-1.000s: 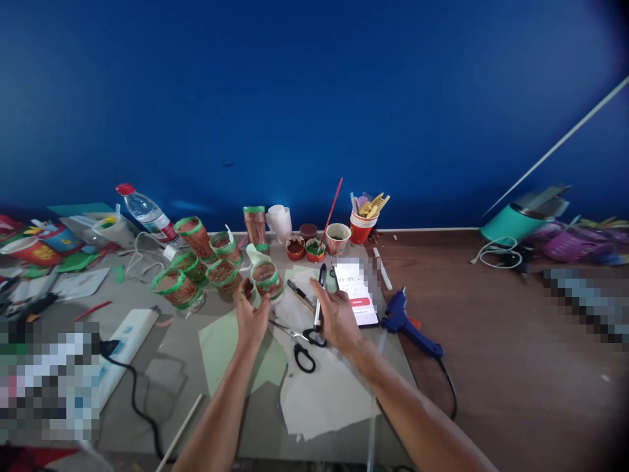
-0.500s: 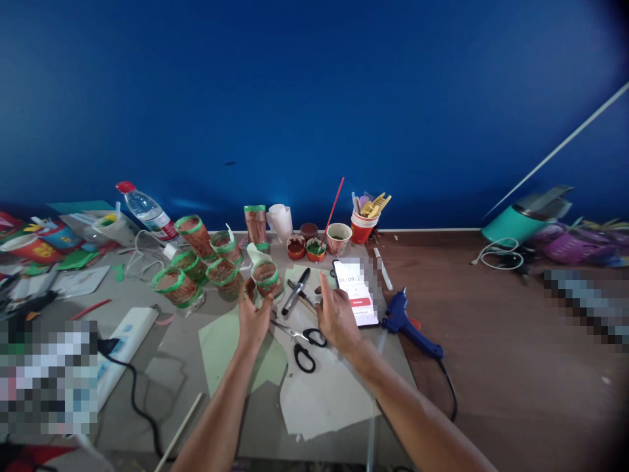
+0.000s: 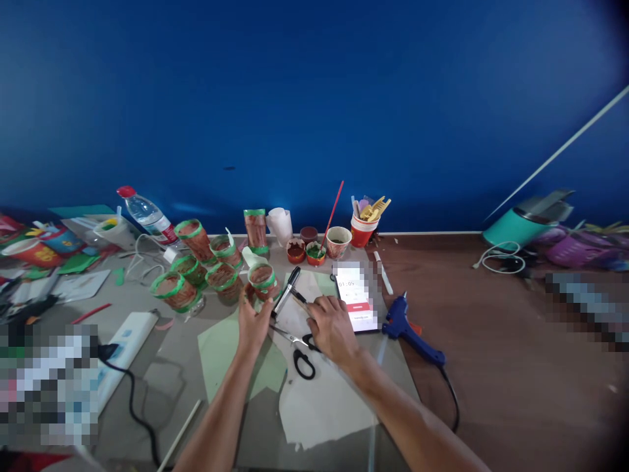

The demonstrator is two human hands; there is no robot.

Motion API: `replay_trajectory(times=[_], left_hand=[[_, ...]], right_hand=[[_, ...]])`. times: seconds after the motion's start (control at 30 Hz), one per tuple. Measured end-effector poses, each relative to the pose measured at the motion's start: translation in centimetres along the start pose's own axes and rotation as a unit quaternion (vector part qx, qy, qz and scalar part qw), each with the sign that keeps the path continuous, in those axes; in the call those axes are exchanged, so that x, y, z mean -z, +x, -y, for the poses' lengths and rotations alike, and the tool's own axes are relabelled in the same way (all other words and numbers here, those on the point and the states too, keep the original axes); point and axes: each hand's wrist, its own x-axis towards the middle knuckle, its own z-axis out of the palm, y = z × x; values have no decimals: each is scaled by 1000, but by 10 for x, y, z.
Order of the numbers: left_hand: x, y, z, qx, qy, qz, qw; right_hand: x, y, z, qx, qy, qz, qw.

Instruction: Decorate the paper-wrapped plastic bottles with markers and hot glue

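My left hand (image 3: 254,320) is closed around the lower part of a small brown-painted cup (image 3: 264,280) with a green rim, standing on the table. A pale green paper piece sticks up behind that cup. Over the paper, my right hand (image 3: 335,324) has its fingers curled down on a slim dark pen (image 3: 297,296); its far end is hidden under them. A black marker (image 3: 285,293) lies between my hands. Below are scissors (image 3: 304,364) with black handles, one loop partly covered by my right hand. White paper (image 3: 324,406) and light green paper (image 3: 221,347) lie underneath.
Several brown-and-green cups (image 3: 177,292) stand at left, near a water bottle (image 3: 147,216). Behind are paint pots (image 3: 295,250) and a red cup (image 3: 363,231) of tools. A phone (image 3: 356,301) and blue glue gun (image 3: 415,334) lie at right. A power strip (image 3: 128,341) lies left.
My right hand has come down and left from beside the phone, its fingers curling onto the pen. The black marker and pen have shifted. The cup in my left hand has moved slightly left.
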Motion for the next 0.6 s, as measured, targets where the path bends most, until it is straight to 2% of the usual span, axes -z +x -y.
replay_trajectory(times=[0.3, 0.6], left_hand=[[-1, 5, -1, -10, 76, -4, 997], [-3, 6, -3, -8, 68, -14, 998]], right_hand=[[-1, -1, 1, 12, 26, -18, 999], [-2, 0, -1, 7, 0, 20, 1000]])
